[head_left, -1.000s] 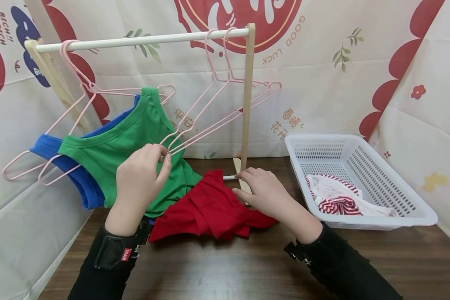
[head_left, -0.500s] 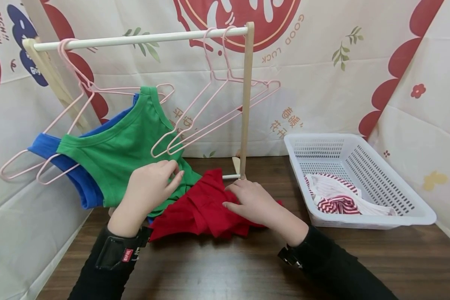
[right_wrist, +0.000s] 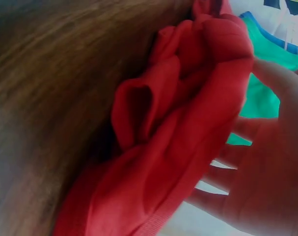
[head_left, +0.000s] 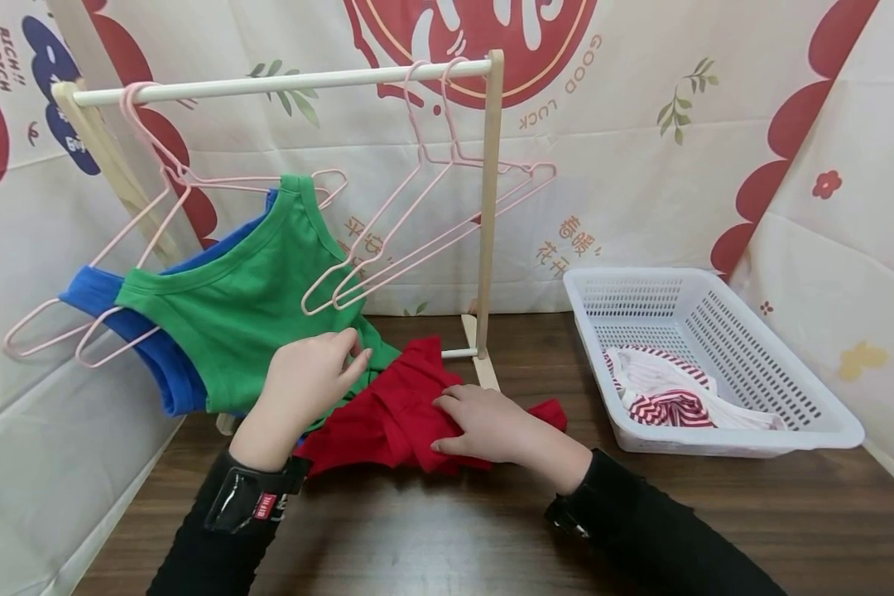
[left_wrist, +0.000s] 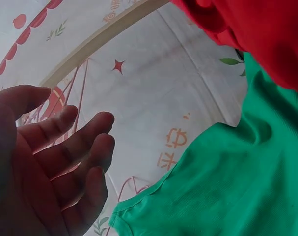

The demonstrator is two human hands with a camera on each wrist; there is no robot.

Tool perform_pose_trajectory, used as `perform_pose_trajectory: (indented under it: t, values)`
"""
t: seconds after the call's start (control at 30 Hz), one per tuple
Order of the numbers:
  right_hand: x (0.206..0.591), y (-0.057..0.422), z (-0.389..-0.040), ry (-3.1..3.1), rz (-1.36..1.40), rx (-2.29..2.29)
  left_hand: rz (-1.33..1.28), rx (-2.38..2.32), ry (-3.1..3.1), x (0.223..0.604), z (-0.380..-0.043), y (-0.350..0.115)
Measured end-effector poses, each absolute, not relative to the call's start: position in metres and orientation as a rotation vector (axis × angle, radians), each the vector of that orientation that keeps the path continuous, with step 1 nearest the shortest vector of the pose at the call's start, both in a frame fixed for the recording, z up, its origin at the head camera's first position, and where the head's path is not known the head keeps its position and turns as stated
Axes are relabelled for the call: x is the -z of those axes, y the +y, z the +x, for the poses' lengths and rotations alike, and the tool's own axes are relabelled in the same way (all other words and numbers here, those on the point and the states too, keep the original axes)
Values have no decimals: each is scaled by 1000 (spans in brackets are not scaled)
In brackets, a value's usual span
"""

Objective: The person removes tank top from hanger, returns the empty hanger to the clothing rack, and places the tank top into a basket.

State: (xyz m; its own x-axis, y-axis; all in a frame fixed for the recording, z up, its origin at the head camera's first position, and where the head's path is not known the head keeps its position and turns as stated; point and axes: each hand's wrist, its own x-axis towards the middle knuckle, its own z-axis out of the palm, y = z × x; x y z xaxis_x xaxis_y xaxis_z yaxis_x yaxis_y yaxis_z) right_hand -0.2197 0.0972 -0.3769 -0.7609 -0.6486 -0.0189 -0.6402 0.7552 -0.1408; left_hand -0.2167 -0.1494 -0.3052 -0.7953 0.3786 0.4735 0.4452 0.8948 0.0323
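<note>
A crumpled red garment (head_left: pixel 395 422) lies on the table below the rack. My right hand (head_left: pixel 484 424) is over its right part; in the right wrist view, the loosely spread fingers (right_wrist: pixel 222 177) are at the cloth's edge and pinch nothing. My left hand (head_left: pixel 301 385) hovers in front of the green tank top (head_left: pixel 231 331), and the left wrist view shows its fingers (left_wrist: pixel 75 147) relaxed with nothing in them. That green top hangs on a pink hanger (head_left: pixel 167 223), with a blue top (head_left: pixel 93 290) behind it. Two bare pink hangers (head_left: pixel 387 240) hang near the rack's right post.
The rack has a white rail (head_left: pixel 283 80) and a wooden right post (head_left: pixel 489 207). To the right, a white plastic basket (head_left: pixel 812 406) holds a red-and-white striped garment (head_left: pixel 674 397). Printed cloth (head_left: pixel 641 190) encloses the back and sides of the dark wooden table (head_left: pixel 417 538).
My left hand has let go of the bare hangers and lowered slightly. From the rack's foot, my right hand has moved left and down onto the red garment.
</note>
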Motion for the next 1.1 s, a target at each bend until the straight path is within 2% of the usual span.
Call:
perform_pose_trajectory:
  t: [0.47,0.8,1.1]
  values:
    - [400,90,-232,2770,-920,250,-590,260,-2726,316,-222,-149]
    - [401,92,-237,2820,-1019,81,-607,279,-2750,317,-222,-147]
    - [398,106,-244,2834,-950,307,-623,285,-2734,319,-223,-148]
